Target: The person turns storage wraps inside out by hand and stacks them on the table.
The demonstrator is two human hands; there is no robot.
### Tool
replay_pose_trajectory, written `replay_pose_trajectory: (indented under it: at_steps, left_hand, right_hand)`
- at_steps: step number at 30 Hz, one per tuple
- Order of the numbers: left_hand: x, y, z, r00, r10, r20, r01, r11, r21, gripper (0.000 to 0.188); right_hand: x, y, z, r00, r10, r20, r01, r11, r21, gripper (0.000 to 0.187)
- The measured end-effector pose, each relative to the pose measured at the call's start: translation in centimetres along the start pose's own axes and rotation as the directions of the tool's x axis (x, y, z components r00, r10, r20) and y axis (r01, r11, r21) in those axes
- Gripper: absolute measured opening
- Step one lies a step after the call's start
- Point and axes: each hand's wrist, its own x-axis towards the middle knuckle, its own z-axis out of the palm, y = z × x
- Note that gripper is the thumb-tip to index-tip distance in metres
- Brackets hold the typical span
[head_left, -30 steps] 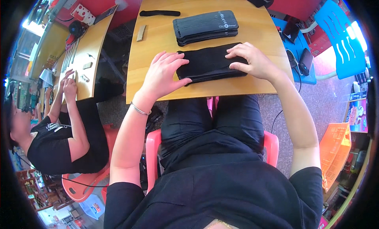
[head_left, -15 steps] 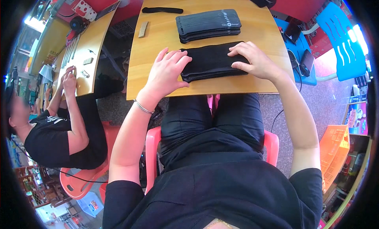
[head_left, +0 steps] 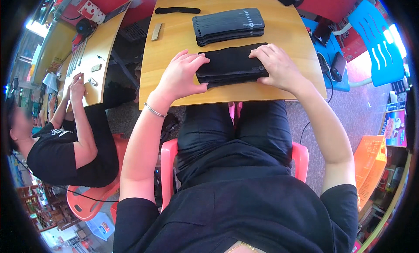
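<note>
A stack of flat black fabric pieces (head_left: 233, 63) lies near the front edge of the table, a small pale print at its right end. My left hand (head_left: 181, 76) curves around the left end, fingertips at the far corner and thumb by the near corner. At the other end, my right hand (head_left: 279, 69) holds the side edge between bent fingers and thumb. Just beyond sits a second stack of grey-black flat pieces (head_left: 229, 24) with rounded corners and pale printing; neither hand touches it.
On the wooden table (head_left: 170, 56) lie a black strap (head_left: 177, 10) and a small tan strip (head_left: 156, 31). To the left, a person (head_left: 65, 152) works at another table. A blue chair (head_left: 371, 43) with a keyboard and dark devices beside it stands on the right.
My right hand has shifted from the stack's top to its right end, baring the small print. The near stack has slid slightly left, and my left hand has moved with it.
</note>
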Motion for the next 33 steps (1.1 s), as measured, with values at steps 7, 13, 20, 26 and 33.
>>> replay_pose_trajectory:
  at_steps: [7, 13, 20, 26, 33]
  left_hand:
    - [0.9, -1.0, -0.6, 0.996, -0.02, 0.091, 0.029, 0.995, -0.1, 0.054]
    - [0.9, -1.1, -0.7, 0.993, -0.033, 0.112, 0.043, 0.995, -0.091, 0.054]
    - [0.8, -1.1, -0.8, 0.995, -0.018, 0.098, 0.029, 0.993, -0.112, 0.055]
    - [0.6, -1.3, -0.9, 0.996, -0.011, 0.092, 0.03, 0.978, -0.208, 0.055]
    - [0.8, -1.4, -1.0, 0.994, -0.019, 0.109, 0.042, 0.976, -0.214, 0.053]
  right_hand:
    - [0.4, 1.4, 0.3, 0.998, -0.061, -0.008, 0.061, 0.998, -0.004, 0.056]
    - [0.4, 1.3, 0.2, 0.999, -0.045, 0.008, 0.045, 0.999, 0.017, 0.056]
    - [0.7, 1.5, 0.0, 0.999, -0.026, 0.042, 0.024, 0.999, 0.045, 0.056]
    - [0.7, 1.7, -0.2, 0.998, -0.037, 0.047, 0.033, 0.996, 0.088, 0.054]
    - [1.0, 1.2, -0.9, 0.991, 0.027, 0.133, -0.043, 0.991, 0.125, 0.053]
